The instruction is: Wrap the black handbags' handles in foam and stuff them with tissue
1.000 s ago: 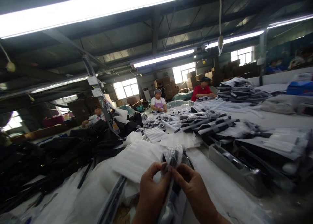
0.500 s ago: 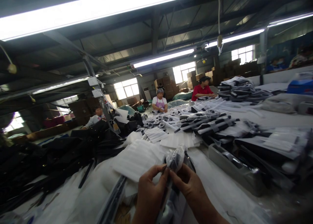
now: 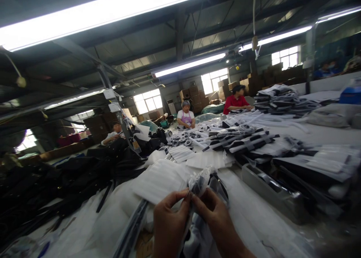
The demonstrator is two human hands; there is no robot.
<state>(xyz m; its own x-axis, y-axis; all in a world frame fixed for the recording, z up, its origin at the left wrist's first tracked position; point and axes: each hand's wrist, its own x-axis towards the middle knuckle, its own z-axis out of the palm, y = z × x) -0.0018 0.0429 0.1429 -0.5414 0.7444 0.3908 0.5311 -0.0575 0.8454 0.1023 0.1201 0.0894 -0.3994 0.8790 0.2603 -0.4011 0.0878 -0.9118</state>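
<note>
Both hands pinch a small bag at the table's near edge

Head view: the left hand [image 3: 169, 224] and the right hand [image 3: 214, 220] rise from 6 o'clock in the frame, backs toward the camera, knuckles close together and nearly touching. Each hand's thumb and forefinger are closed tight on the neck of a small plastic bag [image 3: 199, 183]. The other fingers [image 3: 180, 196] curl loosely inward. Both wrists are cut off by the lower edge. What is in the bag is hard to make out, only something dark through crinkled clear film, and the pinched part is hidden behind the fingertips. The bag's bulging body stands at 12 o'clock from the pinch, just above both hands and held over the table [image 3: 254, 213]. White foam sheets [image 3: 160, 179] lie at 10 o'clock from the bag, a heap of dark straps [image 3: 70, 183] at 9 o'clock, and a grey tray [image 3: 270, 190] at 3 o'clock. Far off at 12 o'clock sit a person in red [image 3: 236, 100] and a person in a purple apron [image 3: 185, 117]
</note>
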